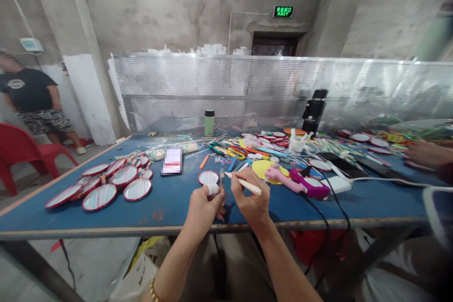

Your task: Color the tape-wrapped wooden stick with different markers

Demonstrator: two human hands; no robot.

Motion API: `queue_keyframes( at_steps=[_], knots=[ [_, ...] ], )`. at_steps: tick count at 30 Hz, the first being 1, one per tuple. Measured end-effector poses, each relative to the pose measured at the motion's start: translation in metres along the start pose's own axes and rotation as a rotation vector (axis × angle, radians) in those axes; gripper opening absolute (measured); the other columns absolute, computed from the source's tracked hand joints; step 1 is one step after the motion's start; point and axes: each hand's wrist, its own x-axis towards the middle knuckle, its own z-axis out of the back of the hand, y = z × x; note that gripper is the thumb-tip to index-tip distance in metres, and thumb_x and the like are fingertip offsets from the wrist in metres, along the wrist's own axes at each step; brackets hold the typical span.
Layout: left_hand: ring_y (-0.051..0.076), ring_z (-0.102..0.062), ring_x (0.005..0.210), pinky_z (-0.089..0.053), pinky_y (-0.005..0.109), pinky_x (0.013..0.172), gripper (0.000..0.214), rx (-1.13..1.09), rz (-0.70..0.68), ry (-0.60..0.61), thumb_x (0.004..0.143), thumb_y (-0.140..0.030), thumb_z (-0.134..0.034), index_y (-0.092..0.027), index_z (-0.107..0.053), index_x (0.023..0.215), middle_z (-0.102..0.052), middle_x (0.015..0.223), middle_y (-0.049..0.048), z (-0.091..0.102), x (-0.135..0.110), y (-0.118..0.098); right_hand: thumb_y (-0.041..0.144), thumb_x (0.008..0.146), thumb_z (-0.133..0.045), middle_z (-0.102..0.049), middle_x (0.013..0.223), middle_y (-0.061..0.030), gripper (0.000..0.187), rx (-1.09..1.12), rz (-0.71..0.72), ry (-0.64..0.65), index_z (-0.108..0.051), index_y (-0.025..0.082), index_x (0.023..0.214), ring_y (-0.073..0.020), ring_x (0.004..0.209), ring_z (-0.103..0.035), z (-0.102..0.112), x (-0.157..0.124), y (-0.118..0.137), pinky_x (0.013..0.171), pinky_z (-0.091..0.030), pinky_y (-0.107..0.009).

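Note:
My left hand (202, 210) pinches a narrow, flat, brownish strip (222, 180) upright in front of me; something white is wrapped round one of its fingers. In my right hand (254, 200), a pale pen-like stick (250, 185) is held in a writing grip, its tip close to the strip; whether the two touch I cannot tell. Just beyond my left hand lies a round red-rimmed disc (208, 178) with a shiny, light face. To the right are a yellow disc (260, 170) and a pink and purple glue gun (311, 185).
Several red-rimmed discs (99, 197) overlap on the left. A phone (172, 160), a green bottle (209, 123), pliers, sticks and a white cup (296, 144) stand or lie farther back. Cables cross the right edge. Another person's hand (423, 152) is at far right; a person (31, 89) stands left.

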Motion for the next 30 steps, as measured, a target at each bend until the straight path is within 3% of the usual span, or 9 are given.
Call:
queue_keyframes(
  at_steps=[4,9,14,19,25,30],
  knots=[
    [0.011,-0.051,0.033,-0.040,0.018,0.035,0.022,0.002,-0.005,0.000,0.076,-0.032,-0.066,-0.016,-0.058,0.064,-0.057,0.042,-0.0025,0.0007,-0.0010,0.0007,0.010,0.084,-0.056,-0.059,0.072,-0.0005,0.011,-0.001,-0.014,0.057,-0.062,0.018,0.083,-0.0102,0.058,-0.052,-0.0009,-0.0004,-0.0006,0.055,-0.044,-0.024],
    [0.010,-0.050,0.032,-0.039,0.018,0.035,0.022,-0.005,0.002,0.007,0.075,-0.032,-0.066,-0.016,-0.057,0.063,-0.056,0.041,-0.0025,0.0004,-0.0008,0.0016,0.009,0.083,-0.056,-0.059,0.070,-0.0005,0.011,-0.014,-0.002,0.017,-0.062,0.019,0.082,-0.0112,0.061,-0.053,-0.0011,-0.0005,-0.0005,0.056,-0.044,-0.024],
    [0.011,-0.050,0.032,-0.040,0.019,0.035,0.022,-0.008,0.003,0.009,0.075,-0.032,-0.066,-0.016,-0.057,0.063,-0.056,0.041,-0.0022,-0.0001,-0.0005,0.0010,0.011,0.084,-0.055,-0.059,0.071,-0.0002,0.011,-0.003,-0.018,0.057,-0.062,0.019,0.082,-0.0103,0.058,-0.052,-0.0013,-0.0003,-0.0008,0.054,-0.044,-0.024],
    [0.011,-0.050,0.032,-0.040,0.019,0.035,0.022,-0.004,0.003,0.007,0.075,-0.032,-0.066,-0.016,-0.058,0.064,-0.057,0.042,-0.0023,-0.0003,-0.0009,0.0009,0.010,0.083,-0.056,-0.060,0.070,-0.0005,0.010,-0.012,0.005,-0.001,-0.062,0.019,0.082,-0.0115,0.060,-0.054,-0.0009,-0.0008,-0.0012,0.056,-0.045,-0.025],
    [0.011,-0.051,0.033,-0.039,0.019,0.035,0.021,-0.005,0.007,0.000,0.074,-0.032,-0.066,-0.015,-0.057,0.065,-0.057,0.042,-0.0018,-0.0010,-0.0012,0.0000,0.012,0.084,-0.055,-0.061,0.073,-0.0011,0.010,0.009,-0.008,0.076,-0.062,0.019,0.083,-0.0109,0.058,-0.054,-0.0010,-0.0009,0.0002,0.057,-0.047,-0.025],
    [0.011,-0.051,0.033,-0.040,0.019,0.035,0.023,-0.003,0.004,0.008,0.074,-0.034,-0.066,-0.015,-0.057,0.064,-0.057,0.042,-0.0022,0.0000,-0.0007,0.0021,0.012,0.085,-0.055,-0.059,0.070,-0.0003,0.010,-0.006,-0.014,0.025,-0.062,0.019,0.082,-0.0102,0.057,-0.051,-0.0013,-0.0014,-0.0008,0.054,-0.044,-0.024]
  ],
)
